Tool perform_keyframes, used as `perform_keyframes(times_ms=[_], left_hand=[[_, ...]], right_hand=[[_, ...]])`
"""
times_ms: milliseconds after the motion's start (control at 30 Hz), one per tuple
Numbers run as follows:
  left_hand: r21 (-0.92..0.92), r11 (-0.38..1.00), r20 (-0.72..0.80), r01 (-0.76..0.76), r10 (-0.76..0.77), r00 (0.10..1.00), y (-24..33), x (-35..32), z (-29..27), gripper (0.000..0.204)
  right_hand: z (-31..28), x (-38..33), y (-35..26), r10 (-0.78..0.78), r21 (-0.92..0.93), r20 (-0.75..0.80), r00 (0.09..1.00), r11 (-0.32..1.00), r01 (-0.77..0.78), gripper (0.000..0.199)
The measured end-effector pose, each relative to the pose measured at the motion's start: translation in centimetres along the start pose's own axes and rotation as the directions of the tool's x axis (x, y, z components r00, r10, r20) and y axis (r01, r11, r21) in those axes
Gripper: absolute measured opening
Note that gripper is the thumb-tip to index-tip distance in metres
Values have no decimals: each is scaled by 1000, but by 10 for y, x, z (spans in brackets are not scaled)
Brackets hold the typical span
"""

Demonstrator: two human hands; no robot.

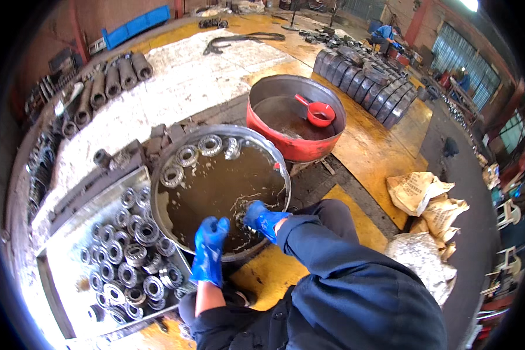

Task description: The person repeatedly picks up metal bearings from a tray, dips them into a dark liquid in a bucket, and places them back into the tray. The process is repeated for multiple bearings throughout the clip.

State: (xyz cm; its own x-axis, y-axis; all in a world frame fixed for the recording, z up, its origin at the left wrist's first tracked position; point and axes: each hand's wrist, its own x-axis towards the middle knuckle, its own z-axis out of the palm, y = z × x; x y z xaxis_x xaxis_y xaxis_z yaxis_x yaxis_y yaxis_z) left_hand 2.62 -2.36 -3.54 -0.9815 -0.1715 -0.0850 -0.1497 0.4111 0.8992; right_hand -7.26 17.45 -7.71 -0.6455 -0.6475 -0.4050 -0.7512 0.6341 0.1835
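A round metal tub [157, 201] of murky brown liquid stands right in front of me. My right hand [264, 220], in a blue rubber glove, is closed over the near right part of the liquid. Its fingers seem to grip a wet, shiny thing, blurred by splashes, whose kind I cannot make out. Over the tub's near rim is my left hand [210, 238], also gloved in blue, its thumb apart from the fingers and nothing visible in it. Several ring-shaped metal bearings [210, 145] sit along the tub's far left edge, partly in the liquid.
On my left, a metal tray [61, 300] holds many similar bearings [135, 255]. Beyond the tub stands a red drum [297, 153] with a red dipper [319, 115] inside. Sacks [414, 192] lie at right. Dark metal blocks [361, 81] and cylinders [112, 81] lie farther off; a person [384, 36] works far back.
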Motion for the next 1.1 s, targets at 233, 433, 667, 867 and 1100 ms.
perform_keyframes(times_ms=[233,433,667,867,1100], left_hand=[[484,848,-251,215,-100,963,2,-50,-8,63],[542,785,-299,300,-154,942,17,-33,26,59],[576,727,-363,373,-182,914,20,-42,17,53],[501,810,-352,305,-131,927,29,-30,39,52],[523,786,-404,330,-113,908,7,-38,27,48]], right_hand=[[-13,-29,-28,257,484,-29,966,849,-212,27],[20,19,-14,91,185,22,996,978,-93,27],[-7,-37,-22,377,562,-17,926,770,-303,31],[26,6,9,-80,-37,-174,981,997,75,17],[12,-21,-4,423,615,-55,904,728,-304,22]])
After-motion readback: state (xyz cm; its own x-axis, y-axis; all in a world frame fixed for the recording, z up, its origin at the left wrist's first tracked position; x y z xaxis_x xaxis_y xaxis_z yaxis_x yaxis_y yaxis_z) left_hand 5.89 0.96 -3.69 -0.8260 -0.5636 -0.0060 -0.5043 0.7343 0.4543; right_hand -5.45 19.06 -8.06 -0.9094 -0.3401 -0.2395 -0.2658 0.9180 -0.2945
